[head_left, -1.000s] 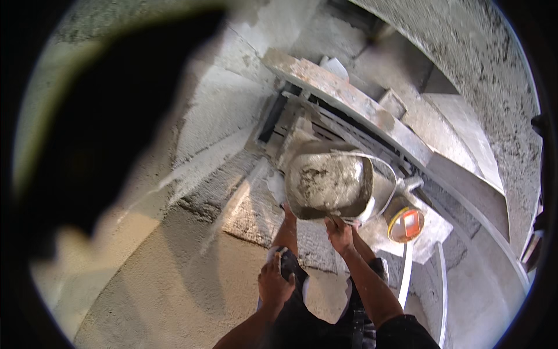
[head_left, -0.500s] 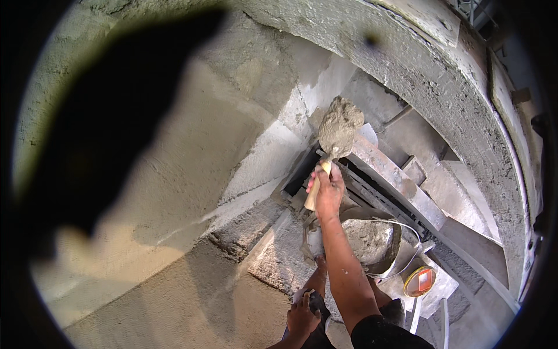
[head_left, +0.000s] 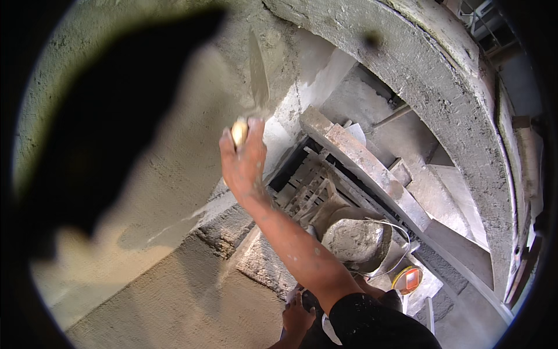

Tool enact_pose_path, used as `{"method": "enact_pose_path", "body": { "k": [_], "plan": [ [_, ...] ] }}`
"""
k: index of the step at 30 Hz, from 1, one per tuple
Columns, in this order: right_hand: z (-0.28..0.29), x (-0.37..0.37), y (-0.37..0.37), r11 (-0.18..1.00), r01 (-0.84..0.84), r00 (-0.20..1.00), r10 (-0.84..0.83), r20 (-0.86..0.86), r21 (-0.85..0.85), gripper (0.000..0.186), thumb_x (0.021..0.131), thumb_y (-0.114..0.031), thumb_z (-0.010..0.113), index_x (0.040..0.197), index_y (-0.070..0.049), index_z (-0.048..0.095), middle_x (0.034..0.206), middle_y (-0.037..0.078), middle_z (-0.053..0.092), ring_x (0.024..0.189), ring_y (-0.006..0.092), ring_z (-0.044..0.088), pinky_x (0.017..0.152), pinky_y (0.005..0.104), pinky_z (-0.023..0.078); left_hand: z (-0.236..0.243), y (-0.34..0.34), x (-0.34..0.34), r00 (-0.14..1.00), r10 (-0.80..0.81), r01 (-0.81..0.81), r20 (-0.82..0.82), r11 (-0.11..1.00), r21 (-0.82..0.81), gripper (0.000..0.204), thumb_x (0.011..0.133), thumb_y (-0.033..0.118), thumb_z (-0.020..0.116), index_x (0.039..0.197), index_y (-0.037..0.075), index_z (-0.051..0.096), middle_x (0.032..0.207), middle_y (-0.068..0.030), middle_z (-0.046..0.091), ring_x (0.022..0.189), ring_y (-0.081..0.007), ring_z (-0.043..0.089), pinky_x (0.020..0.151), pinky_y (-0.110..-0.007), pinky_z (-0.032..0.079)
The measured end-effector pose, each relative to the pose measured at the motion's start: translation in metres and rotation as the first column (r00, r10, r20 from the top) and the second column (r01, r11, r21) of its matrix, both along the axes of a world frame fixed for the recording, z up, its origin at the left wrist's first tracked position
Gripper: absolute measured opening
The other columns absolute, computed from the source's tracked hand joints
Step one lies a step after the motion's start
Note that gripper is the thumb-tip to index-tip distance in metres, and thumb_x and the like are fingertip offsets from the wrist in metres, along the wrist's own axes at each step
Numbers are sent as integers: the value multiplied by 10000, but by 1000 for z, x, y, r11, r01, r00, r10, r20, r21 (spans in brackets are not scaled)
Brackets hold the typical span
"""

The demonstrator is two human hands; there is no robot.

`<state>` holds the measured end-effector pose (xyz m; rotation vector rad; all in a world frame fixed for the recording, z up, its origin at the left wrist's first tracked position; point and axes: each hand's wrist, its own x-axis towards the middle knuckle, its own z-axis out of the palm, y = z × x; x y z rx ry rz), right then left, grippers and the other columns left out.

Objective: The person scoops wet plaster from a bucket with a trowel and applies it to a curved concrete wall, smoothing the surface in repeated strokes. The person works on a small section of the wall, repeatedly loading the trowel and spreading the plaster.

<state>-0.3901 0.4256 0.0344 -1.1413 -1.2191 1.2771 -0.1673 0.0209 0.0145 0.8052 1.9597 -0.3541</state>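
Observation:
My right hand (head_left: 246,168) is closed round the pale wooden handle of a trowel (head_left: 258,70), arm stretched out to the upper left. The trowel's blade is seen nearly edge-on against the rough, wet-looking mortar on the wall (head_left: 197,134). Whether any mortar is still on its face I cannot make out. Low in the view, my left hand (head_left: 298,317) rests on the dark cloth over my leg, fingers spread and holding nothing. A bucket (head_left: 383,247) filled with grey mortar (head_left: 352,239) stands to the right of my right forearm.
Right of the bucket lies a round yellow-rimmed container (head_left: 407,280) with an orange label. A long mortar-stained beam (head_left: 378,168) runs diagonally behind it. A curved concrete edge (head_left: 447,93) arcs along the right. A blurred black shape (head_left: 110,116) covers much of the left.
My right hand has swung left and up with the trowel, from over the beam to the wall. The mortar lump seen on the blade no longer shows. My left hand stays on my leg.

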Motion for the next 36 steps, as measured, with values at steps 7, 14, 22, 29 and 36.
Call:
{"method": "enact_pose_path", "body": {
  "k": [7, 14, 22, 29, 36],
  "plan": [
    [-91, 257, -175, 989, -146, 805, 114, 582, 9, 357, 1008, -240, 670, 1250, -9, 545, 1012, 151, 629, 860, 282, 679, 740, 438, 568, -1, 19, 12, 1000, -10, 10, -20, 1000, -11, 849, 796, 400, 764, 1512, 67, 449, 1393, -185, 591, 1221, -369, 607, 997, -487, 528],
    [-183, 524, -301, 805, 91, 322, 534, 782, -587, 252, 996, -303, 603, 1064, -64, 644, 761, 225, 631, 770, 415, 697, 688, 553, 547, -3, -4, 51, 988, -149, 149, -33, 989, -5, 837, 822, 347, 754, 1535, 76, 411, 1452, -171, 541, 1294, -357, 548, 1043, -494, 500],
    [-324, 510, -268, 662, 89, 22, 746, 666, -744, 343, 993, -250, 520, 1149, 27, 649, 1077, 203, 726, 951, 321, 732, 720, 480, 587, -5, -16, 78, 978, -200, 197, -58, 979, -49, 840, 833, 348, 743, 1548, 73, 399, 1489, -168, 512, 1330, -360, 517, 1089, -492, 473],
    [-268, 516, -322, 761, 73, 166, 627, 761, -644, 314, 1013, -312, 562, 1172, -72, 689, 1064, 237, 716, 941, 383, 720, 771, 479, 584, -6, -22, 92, 973, -215, 212, -89, 976, -37, 866, 815, 324, 773, 1554, 74, 399, 1490, -174, 515, 1332, -377, 508, 1111, -494, 449],
    [-315, 481, -279, 839, -96, -83, 529, 844, -535, 244, 923, -184, 619, 1130, -67, 674, 1088, 199, 689, 866, 335, 701, 671, 410, 575, -5, -26, 96, 975, -202, 199, -88, 979, -45, 849, 836, 356, 747, 1560, 92, 392, 1497, -165, 512, 1345, -367, 500, 1107, -496, 449]
  ]
}}
